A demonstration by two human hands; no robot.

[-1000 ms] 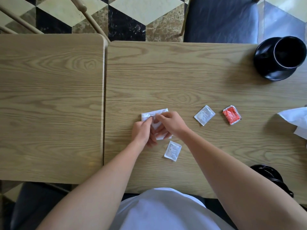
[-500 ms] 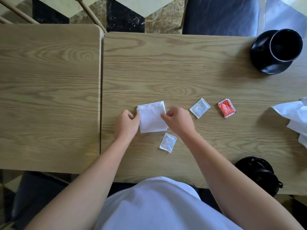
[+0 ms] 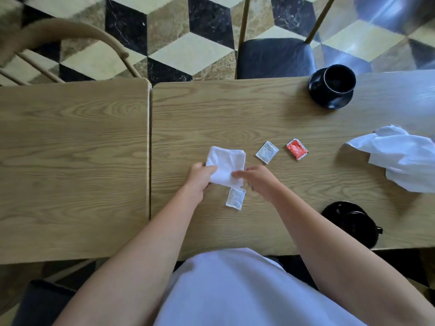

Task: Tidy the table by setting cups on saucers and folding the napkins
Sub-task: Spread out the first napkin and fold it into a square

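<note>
Forearms are reaching out from the near edge of the worktop (image 3: 235, 109), over its middle. Just beyond the near edge toward the right, a black cup (image 3: 353, 223) is sitting on its saucer. A white sachet (image 3: 235, 198) is lying between the wrists, its far end tucked under the folded napkin (image 3: 226, 167). The left hand (image 3: 200, 176) is gripping the napkin's left edge, fingers curled around it. The right hand (image 3: 257, 178) is touching the napkin's near right corner with its fingertips; motion blur is hiding whether they are pinching it. Beyond the right hand, a second white sachet (image 3: 267, 152) and a red sachet (image 3: 297, 149) are lying side by side, apart. A crumpled napkin (image 3: 400, 156) is sprawling at the right edge. At the far edge, another black cup (image 3: 339, 80) is standing on a saucer (image 3: 329, 100).
</note>
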